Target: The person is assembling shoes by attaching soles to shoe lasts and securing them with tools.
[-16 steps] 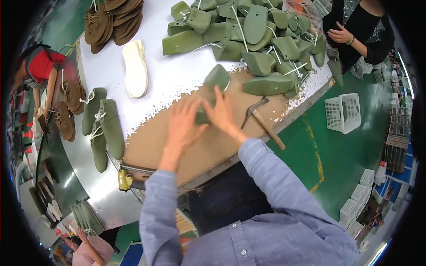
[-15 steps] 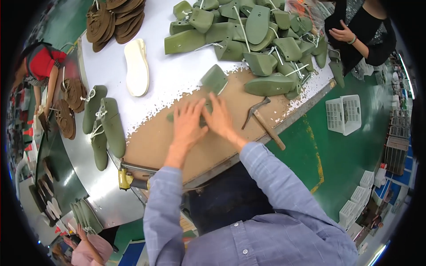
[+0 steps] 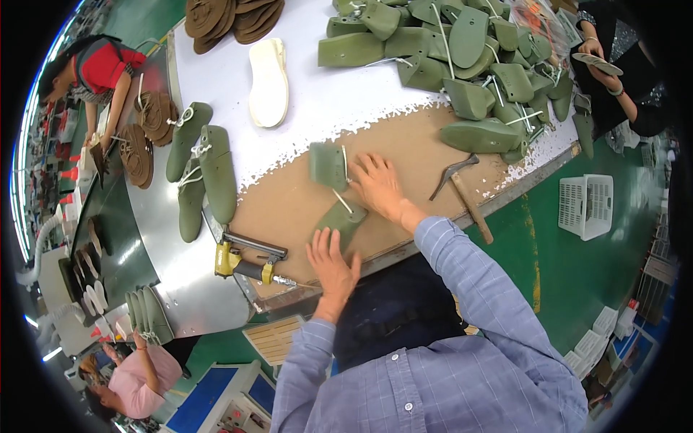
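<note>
Two green shoe lasts lie before me on the brown board (image 3: 289, 195), with white cord at their ends. My left hand (image 3: 333, 268), fingers stretched out and a little apart, touches the near end of the closer last (image 3: 342, 220). My right hand (image 3: 379, 186) is spread flat beside the farther last (image 3: 328, 166), its fingertips close to that last's corded edge. Neither hand is closed round anything. To the right of my right hand lies a hammer (image 3: 471, 208) with a wooden handle and a curved dark head.
Green lasts are heaped (image 3: 426, 54) at the far right. Several corded lasts (image 3: 218, 173) lie left, near a yellow-and-black nail gun (image 3: 229, 260). A white sole (image 3: 269, 83) and brown shoe pieces (image 3: 209, 22) lie beyond. A white basket (image 3: 586, 207) stands on the floor. Other people work nearby.
My hands have moved apart: the left came nearer to me, the right went rightward. The two lasts, earlier partly under my hands, now show more fully. The whole view has shifted.
</note>
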`<state>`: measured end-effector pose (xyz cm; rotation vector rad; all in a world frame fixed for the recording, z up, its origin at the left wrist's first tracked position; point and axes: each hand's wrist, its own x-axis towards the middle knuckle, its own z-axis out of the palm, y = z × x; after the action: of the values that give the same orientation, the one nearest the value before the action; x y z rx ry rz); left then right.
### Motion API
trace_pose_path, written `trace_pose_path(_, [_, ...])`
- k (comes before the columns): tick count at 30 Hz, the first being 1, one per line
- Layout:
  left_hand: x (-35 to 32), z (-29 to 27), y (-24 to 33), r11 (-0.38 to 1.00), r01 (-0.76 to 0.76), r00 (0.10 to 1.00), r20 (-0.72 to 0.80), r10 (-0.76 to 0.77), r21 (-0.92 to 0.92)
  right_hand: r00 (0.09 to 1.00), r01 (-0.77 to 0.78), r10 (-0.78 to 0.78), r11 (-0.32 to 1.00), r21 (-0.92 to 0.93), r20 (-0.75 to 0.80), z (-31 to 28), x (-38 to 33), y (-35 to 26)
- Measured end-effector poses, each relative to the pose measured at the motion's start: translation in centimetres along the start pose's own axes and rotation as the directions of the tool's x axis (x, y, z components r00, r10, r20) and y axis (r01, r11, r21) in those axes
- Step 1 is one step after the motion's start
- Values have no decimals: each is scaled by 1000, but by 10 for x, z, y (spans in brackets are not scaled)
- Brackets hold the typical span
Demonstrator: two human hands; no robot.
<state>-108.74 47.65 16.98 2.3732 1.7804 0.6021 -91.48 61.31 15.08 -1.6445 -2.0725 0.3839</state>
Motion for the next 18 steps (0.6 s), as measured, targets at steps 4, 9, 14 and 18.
trace_pose_path(4, [-3,-1,3,950,252,962,150,-226,-184,943,63,-33,995,-80,330,-2,7,-17])
trace_pose_path(9, [23,-10,-13,942,212,941,315,-124,-261,954,-225,164,945,237,250,19,7,-39])
trace_pose_path(14, [17,-33,-38,974,23,915,396,70,-225,646,-591,414,803,77,641,12,26,-61])
trace_pose_path(18, [26,-48,-41,977,-51,881,451,143,-209,717,-578,294,757,303,632,27,7,-37])
